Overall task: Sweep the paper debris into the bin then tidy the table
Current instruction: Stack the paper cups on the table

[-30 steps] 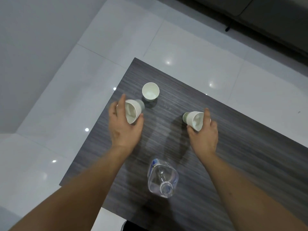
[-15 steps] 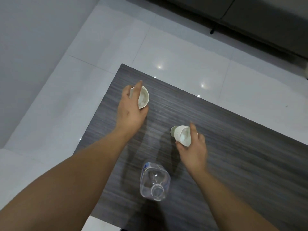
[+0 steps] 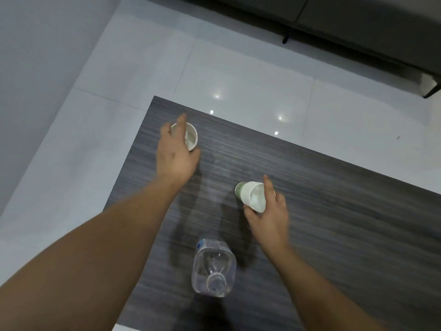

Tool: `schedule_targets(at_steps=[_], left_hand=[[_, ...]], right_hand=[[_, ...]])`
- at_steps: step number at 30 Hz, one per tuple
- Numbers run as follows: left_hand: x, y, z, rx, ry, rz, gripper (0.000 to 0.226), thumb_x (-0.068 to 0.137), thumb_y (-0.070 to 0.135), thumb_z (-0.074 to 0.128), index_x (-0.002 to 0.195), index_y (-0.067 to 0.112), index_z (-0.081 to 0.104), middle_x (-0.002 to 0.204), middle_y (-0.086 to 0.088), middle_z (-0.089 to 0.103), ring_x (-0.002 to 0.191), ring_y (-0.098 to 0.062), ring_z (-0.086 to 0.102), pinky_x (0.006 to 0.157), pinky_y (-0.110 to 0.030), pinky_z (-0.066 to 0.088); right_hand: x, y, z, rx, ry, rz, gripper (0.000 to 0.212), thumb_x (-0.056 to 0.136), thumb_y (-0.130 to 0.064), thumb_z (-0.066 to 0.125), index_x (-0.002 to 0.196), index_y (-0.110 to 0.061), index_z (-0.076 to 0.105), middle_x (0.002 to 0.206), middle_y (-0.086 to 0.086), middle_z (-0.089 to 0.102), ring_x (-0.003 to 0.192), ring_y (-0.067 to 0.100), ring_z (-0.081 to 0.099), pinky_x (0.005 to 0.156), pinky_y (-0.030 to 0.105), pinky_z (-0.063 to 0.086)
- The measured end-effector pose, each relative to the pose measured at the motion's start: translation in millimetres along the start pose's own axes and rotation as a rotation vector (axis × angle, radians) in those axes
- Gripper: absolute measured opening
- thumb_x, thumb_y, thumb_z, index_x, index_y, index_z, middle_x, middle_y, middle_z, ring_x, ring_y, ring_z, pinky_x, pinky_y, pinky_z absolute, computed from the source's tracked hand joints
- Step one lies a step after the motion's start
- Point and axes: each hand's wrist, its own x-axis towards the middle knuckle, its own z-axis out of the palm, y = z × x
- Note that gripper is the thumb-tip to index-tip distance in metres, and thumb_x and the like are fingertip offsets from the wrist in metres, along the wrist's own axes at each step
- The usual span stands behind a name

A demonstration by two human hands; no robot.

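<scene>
Nearest to me, a clear plastic water bottle (image 3: 213, 267) stands upright on the dark wood-grain table (image 3: 346, 223), close to the near edge, seen from above so its neck and open mouth point up at me. Both of my bare forearms reach forward past it, one on each side.

A little farther out and to the right, my right hand (image 3: 268, 217) grips a white paper cup (image 3: 251, 195). My thumb is on the near side of the cup and my forefinger lies along its far side, so the fingers are curled round it. The cup is tipped over, its open mouth turned toward me and its greenish base pointing away to the left. I cannot tell whether it touches the table.

Farther still and to the left, near the table's far left corner, my left hand (image 3: 176, 151) is wrapped round a second white cup (image 3: 189, 137). My forefinger reaches over its rim and my thumb is beside its near side. This cup sits roughly upright with its mouth open to the view. The two cups are well apart.

Beyond the table lies a glossy white tiled floor (image 3: 238, 75) with small bright light reflections. At the far top right is dark furniture (image 3: 358, 22) on thin legs.
</scene>
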Motion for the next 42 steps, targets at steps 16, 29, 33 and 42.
schedule_targets(at_steps=[16, 29, 33, 42], left_hand=[[-46, -16, -4, 0.154, -0.388, 0.001, 0.098, 0.071, 0.031, 0.078, 0.153, 0.035, 0.024, 0.133, -0.014, 0.042, 0.113, -0.035, 0.050, 0.097, -0.037, 0.044], [-118, 32, -82, 0.210, -0.155, 0.242, 0.101, 0.068, 0.024, 0.076, 0.150, 0.005, 0.020, 0.098, -0.010, 0.065, 0.087, -0.031, 0.057, 0.077, -0.028, 0.033], [-135, 42, -114, 0.174, -0.125, 0.247, 0.088, 0.065, 0.023, 0.075, 0.142, 0.004, 0.037, 0.103, -0.010, 0.068, 0.088, -0.032, 0.062, 0.079, -0.031, 0.039], [-181, 32, -153, 0.006, -0.055, -0.156, 0.079, 0.058, 0.021, 0.078, 0.128, 0.029, 0.043, 0.107, -0.001, 0.067, 0.094, -0.031, 0.061, 0.070, -0.027, 0.040]], right_hand=[[-8, -14, -17, 0.140, -0.061, 0.103, 0.093, 0.078, -0.026, 0.079, 0.154, -0.037, 0.028, 0.119, -0.005, 0.045, 0.116, 0.021, 0.049, 0.089, 0.026, 0.034], [-52, -128, -66, 0.129, -0.261, -0.335, 0.101, 0.075, -0.042, 0.078, 0.157, -0.033, 0.020, 0.124, 0.004, 0.054, 0.111, 0.020, 0.053, 0.090, 0.028, 0.043], [-64, -143, -71, 0.037, -0.398, -0.418, 0.116, 0.076, -0.050, 0.073, 0.152, -0.049, -0.015, 0.123, 0.006, 0.053, 0.111, 0.025, 0.053, 0.093, 0.041, 0.048], [-133, -78, -58, -0.374, -0.605, -0.337, 0.089, 0.070, -0.061, 0.075, 0.145, -0.030, 0.039, 0.141, 0.006, 0.042, 0.130, 0.031, 0.041, 0.107, 0.041, 0.041]])
